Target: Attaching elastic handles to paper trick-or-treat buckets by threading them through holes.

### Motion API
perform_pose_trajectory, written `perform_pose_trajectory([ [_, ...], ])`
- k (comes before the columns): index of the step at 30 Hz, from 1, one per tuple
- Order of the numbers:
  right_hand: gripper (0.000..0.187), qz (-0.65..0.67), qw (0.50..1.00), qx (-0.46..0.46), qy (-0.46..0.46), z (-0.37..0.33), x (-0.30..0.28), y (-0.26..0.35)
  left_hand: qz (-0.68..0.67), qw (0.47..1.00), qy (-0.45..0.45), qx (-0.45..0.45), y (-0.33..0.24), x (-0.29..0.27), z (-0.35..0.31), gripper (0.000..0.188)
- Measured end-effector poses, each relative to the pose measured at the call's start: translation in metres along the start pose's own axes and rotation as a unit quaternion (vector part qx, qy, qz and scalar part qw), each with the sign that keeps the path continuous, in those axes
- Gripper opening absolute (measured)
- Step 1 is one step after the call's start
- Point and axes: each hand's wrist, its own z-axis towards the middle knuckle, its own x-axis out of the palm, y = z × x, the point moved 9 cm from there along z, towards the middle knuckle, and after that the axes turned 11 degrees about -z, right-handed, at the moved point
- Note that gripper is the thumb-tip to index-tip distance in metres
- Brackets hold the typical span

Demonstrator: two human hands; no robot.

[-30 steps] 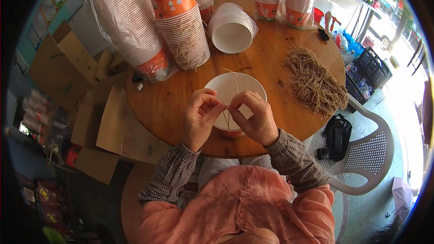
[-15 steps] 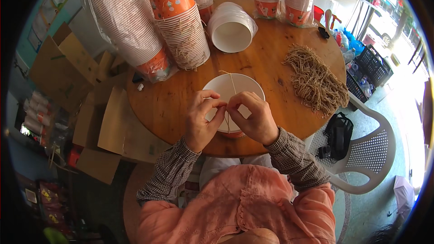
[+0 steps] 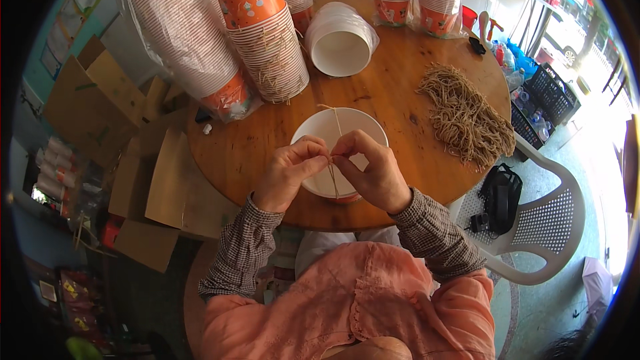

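Observation:
A white-lined paper bucket (image 3: 308, 135) stands on the round wooden table in front of me, its mouth facing up. Tan string (image 3: 337, 120) runs across its opening from the far rim to the near rim. Above the middle of the opening, my left hand (image 3: 291, 170) pinches the string between thumb and fingertips. Right beside it, my right hand (image 3: 373, 168) pinches the string too, and the fingertips of both hands nearly touch. The exact bit of string between the fingers is mostly hidden.
Tall stacks of orange paper buckets (image 3: 270, 53) stand at the back left, some in plastic. White-mouthed nested buckets (image 3: 341, 52) lie tipped behind. A pile of tan strings (image 3: 461, 117) covers the table's right side. A white chair (image 3: 557, 227) is at right, open cardboard boxes (image 3: 167, 183) at left.
The fingertips of both hands have drawn closer together and shifted slightly left on the string. My left hand's fingers have folded in more. The bucket has slid slightly left.

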Motion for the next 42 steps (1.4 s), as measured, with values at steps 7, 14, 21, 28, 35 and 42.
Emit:
perform_pose_trajectory([
  [7,0.016,-0.023,0.999,-0.045,0.006,-0.001,0.003,0.001,-0.143,0.982,-0.016,-0.122,0.011,-0.002,-0.002,0.015],
  [14,0.012,-0.045,0.997,-0.067,-0.017,-0.002,0.002,0.002,-0.121,0.989,-0.015,-0.085,0.01,0.0,0.001,0.016],
  [21,0.01,-0.011,1.0,0.005,-0.019,-0.002,0.002,-0.018,0.195,0.976,-0.018,0.093,-0.011,0.003,-0.005,0.025],
  [28,0.011,-0.012,1.0,-0.012,-0.014,0.0,0.001,-0.017,0.229,0.966,-0.048,0.11,-0.013,0.019,-0.01,0.023],
  [35,0.012,-0.061,0.996,-0.065,-0.031,0.001,-0.006,-0.005,0.172,0.985,-0.006,-0.027,0.005,0.016,-0.007,0.017],
  [42,0.009,-0.056,0.998,-0.002,0.028,-0.003,-0.002,-0.014,0.277,0.95,-0.025,0.144,-0.016,0.009,-0.001,0.005],
])
